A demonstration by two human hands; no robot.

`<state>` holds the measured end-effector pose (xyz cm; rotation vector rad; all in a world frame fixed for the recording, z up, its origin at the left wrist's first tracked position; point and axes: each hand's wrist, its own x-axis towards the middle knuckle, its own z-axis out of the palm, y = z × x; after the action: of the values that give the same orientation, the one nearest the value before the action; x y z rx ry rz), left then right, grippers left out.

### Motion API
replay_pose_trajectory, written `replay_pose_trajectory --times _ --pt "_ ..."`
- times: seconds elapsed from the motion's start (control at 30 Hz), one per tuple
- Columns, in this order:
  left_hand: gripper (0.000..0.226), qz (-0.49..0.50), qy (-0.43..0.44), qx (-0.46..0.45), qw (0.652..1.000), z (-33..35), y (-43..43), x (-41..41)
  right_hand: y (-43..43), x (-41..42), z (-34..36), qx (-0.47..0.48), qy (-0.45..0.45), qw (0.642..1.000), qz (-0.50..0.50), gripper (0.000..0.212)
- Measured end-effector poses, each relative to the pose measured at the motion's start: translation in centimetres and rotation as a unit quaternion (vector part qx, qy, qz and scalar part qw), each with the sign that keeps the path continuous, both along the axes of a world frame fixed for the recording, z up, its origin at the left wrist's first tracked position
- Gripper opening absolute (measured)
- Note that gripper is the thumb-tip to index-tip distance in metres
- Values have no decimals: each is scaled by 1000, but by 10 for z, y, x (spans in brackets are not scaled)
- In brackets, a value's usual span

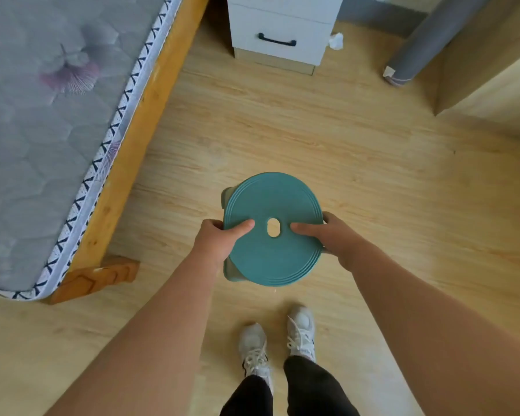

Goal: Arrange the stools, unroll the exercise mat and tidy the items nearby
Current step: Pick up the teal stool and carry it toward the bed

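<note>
I had the round teal plastic stool (270, 259) in both hands, directly in front of my white laced trainers (300, 328) and over the pale wood-plank floor (282, 130). The left hand (215, 235) gripped the left rim and the right hand (330, 235) gripped the right rim. Each thumb lay flat on the seat on either side of the oval centre hole (273, 227), and the fingers curled under the edge. I judged that grip was chosen to keep the seat level and balanced. Several rings showed along the near edge, so it may have been a stack of stools rather than one, which would explain using two hands. From this view I could not tell whether its legs were touching the floor.

The rolled grey exercise mat (418, 46) leaned upright at the far right against light wooden furniture, well apart from me and not yet unrolled. A crumpled white tissue (336, 41) lay on the floor just beside the white drawer cabinet with a black handle (282, 28). It looked like one of the items left to tidy. The grey quilted mattress on its orange wooden bed frame (42, 115) ran along my left. That left open floor ahead, which seemed the sensible place to set the stool.
</note>
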<state>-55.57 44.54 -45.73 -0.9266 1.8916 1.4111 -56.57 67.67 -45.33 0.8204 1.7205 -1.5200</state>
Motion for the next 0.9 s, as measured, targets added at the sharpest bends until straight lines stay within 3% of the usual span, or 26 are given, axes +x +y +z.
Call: replay_pose_trajectory --times 0.5,0.6,0.73,0.9 --pt "61 24 -33 -22 999 -43 -30 -200 -44 -209 -46 -9 -21 999 -23 75" --pt "49 25 -27 -32 999 -56 -31 -234 -46 -243 -62 -29 -26 999 -16 66" --pt "16 45 -46 -28 998 -86 -35 -262 -51 -273 -99 -21 -35 999 -19 64" --pt "22 71 -70 -25 995 -145 -48 -303 -67 -314 -160 13 -34 999 -9 66"
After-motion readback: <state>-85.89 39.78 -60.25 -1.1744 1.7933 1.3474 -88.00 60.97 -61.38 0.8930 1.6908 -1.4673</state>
